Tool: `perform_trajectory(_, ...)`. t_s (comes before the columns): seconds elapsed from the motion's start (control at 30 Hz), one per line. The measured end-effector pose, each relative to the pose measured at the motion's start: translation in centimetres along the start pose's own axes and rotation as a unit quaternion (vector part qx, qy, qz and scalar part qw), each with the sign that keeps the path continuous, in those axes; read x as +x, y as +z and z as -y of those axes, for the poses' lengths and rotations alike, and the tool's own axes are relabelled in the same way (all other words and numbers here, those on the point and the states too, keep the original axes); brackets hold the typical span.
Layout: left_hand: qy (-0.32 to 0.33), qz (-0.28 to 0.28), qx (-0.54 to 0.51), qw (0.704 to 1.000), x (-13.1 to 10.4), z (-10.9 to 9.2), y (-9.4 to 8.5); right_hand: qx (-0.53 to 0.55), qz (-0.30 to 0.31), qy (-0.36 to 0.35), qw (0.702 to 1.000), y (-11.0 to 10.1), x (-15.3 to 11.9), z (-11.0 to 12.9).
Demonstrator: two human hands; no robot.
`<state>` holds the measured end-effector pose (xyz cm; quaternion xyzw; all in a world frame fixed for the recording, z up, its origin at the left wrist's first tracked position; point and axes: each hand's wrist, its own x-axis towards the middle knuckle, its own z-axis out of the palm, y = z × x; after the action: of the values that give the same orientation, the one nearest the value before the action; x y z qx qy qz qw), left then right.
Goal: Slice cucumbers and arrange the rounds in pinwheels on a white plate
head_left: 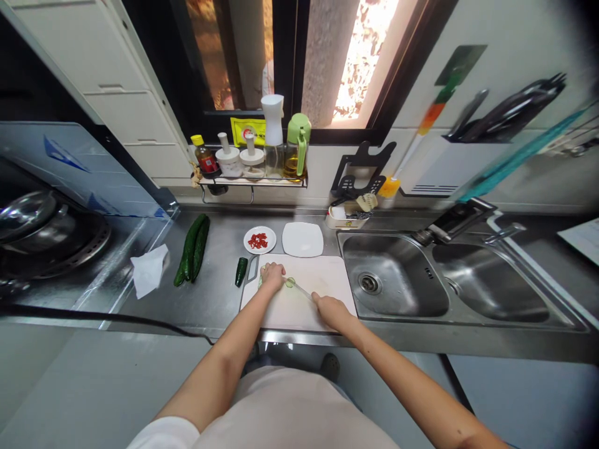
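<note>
My right hand [330,310] is closed around the handle of a knife [302,289], whose thin blade points left across the white cutting board [309,315]. At the blade's far end, my left hand [273,274] has its fingers curled down over a piece of cucumber, mostly hidden under them. One thin cucumber slice [290,282] lies against the blade just right of those fingers. Left of the board rests a short cut end of cucumber [241,272]. Beyond the board are a small plate with chopped red chili [258,241] and a bare white square plate [302,239].
Whole cucumbers [193,249] and a crumpled white tissue [148,270] lie on the steel counter at left. A double sink [397,274] borders the board's right side. Seasoning bottles stand on a wall rack [255,181]. A pot [35,221] sits on the stove, far left.
</note>
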<state>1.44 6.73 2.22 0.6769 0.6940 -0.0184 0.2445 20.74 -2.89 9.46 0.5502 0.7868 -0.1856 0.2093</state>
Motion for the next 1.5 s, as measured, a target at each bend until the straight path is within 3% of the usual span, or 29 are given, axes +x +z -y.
perform_trajectory(0.53,-0.006,-0.008,0.009,1.000,-0.6,-0.2,-0.1,0.047,-0.017,0.024,0.998,2.9,-1.6,-0.7)
perform_trajectory(0.8,-0.011,-0.012,0.006,1.000,-1.3,-0.6,-0.2,0.059,-0.010,0.036,0.998,2.5,-2.3,-0.3)
perform_trajectory(1.2,-0.008,-0.028,0.007,1.000,-1.9,-1.0,-0.1,0.061,-0.020,0.039,0.997,1.6,-0.8,0.8)
perform_trajectory(1.5,-0.001,-0.026,0.010,1.000,-2.7,-1.2,-0.3,0.111,-0.057,0.061,0.990,2.9,-1.9,-0.4)
